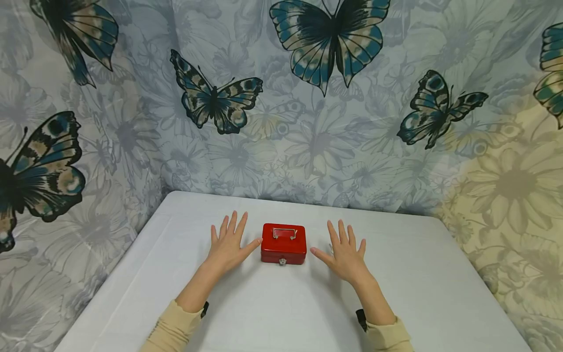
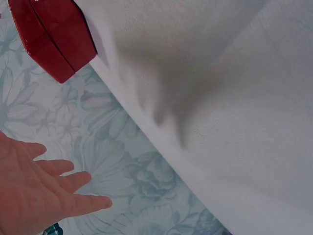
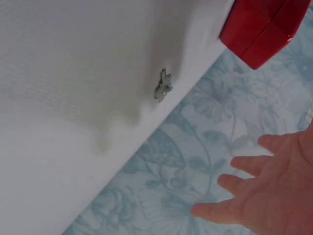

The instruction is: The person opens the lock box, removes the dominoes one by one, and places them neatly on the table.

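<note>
A red metal cash box (image 1: 283,244) stands closed on the white table, with a silvery carrying handle (image 1: 284,233) on its lid and a round lock (image 1: 282,261) in its front. To its left my left hand (image 1: 228,249) is spread with straight fingers, the thumb tip close to the box's side. My right hand (image 1: 345,256), likewise spread, hovers on the other side, apart from the box. Small silvery keys (image 3: 163,85) lie on the table near the right hand; in the head view that hand mostly hides them. Both hands hold nothing.
The white-covered table (image 1: 281,308) reaches back to a wall cloth (image 1: 316,146) printed with flowers and butterflies. More of this cloth hangs along the left and right sides. Shadows of both hands fall on the tabletop.
</note>
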`<action>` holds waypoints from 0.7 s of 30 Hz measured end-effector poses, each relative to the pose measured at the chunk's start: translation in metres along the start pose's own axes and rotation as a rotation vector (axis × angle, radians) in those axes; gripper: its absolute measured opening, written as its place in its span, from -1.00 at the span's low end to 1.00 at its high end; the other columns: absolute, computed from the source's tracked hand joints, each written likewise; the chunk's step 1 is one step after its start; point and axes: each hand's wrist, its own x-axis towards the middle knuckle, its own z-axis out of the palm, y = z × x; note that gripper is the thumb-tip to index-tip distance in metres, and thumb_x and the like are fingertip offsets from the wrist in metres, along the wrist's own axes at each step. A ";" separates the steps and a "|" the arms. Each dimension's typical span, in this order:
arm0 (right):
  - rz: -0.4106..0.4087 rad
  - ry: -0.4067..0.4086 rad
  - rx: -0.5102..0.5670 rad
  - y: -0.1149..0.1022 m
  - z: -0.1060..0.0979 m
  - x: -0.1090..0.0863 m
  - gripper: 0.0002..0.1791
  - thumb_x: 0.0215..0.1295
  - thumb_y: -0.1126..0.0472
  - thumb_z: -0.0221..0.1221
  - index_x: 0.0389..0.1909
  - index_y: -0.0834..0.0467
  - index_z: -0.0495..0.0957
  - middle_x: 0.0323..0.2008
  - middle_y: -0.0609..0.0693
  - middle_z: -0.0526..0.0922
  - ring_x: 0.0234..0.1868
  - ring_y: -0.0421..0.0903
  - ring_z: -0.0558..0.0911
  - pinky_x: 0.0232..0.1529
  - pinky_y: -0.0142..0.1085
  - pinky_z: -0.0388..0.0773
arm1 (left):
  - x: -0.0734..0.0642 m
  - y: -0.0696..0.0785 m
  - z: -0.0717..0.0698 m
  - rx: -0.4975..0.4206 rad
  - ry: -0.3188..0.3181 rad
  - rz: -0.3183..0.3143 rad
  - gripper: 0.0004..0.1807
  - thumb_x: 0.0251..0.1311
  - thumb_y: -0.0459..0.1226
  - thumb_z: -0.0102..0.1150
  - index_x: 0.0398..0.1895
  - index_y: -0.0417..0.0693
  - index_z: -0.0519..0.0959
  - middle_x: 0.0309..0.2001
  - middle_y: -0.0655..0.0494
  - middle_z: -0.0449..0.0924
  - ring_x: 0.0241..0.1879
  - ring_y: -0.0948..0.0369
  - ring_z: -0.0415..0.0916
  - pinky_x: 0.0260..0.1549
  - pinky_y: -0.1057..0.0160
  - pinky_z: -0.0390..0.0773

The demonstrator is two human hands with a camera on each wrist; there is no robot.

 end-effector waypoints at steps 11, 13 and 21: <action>-0.015 0.004 0.142 0.006 0.007 0.000 0.12 0.22 -0.31 0.16 0.52 0.26 -0.13 0.49 0.36 -0.15 0.45 0.40 -0.14 0.31 0.40 -0.21 | 0.000 -0.002 0.003 -0.207 0.046 -0.007 -0.14 0.29 0.11 0.11 0.49 -0.19 0.12 0.46 -0.22 0.07 0.41 -0.19 0.06 0.30 -0.29 0.08; -0.022 -0.006 0.195 0.006 0.008 0.001 0.12 0.23 -0.27 0.20 0.51 0.30 -0.14 0.48 0.38 -0.13 0.44 0.41 -0.11 0.31 0.39 -0.14 | 0.000 -0.003 0.004 -0.276 0.052 -0.008 -0.18 0.29 0.06 0.13 0.46 -0.22 0.16 0.44 -0.23 0.13 0.40 -0.17 0.11 0.30 -0.24 0.16; -0.044 -0.011 0.374 0.008 0.011 0.001 0.09 0.23 -0.14 0.26 0.48 0.38 -0.13 0.46 0.40 -0.06 0.43 0.38 -0.03 0.30 0.35 0.02 | 0.003 -0.005 0.010 -0.500 0.096 -0.030 -0.32 0.28 -0.08 0.21 0.36 -0.25 0.31 0.31 -0.19 0.35 0.24 -0.12 0.37 0.14 -0.14 0.43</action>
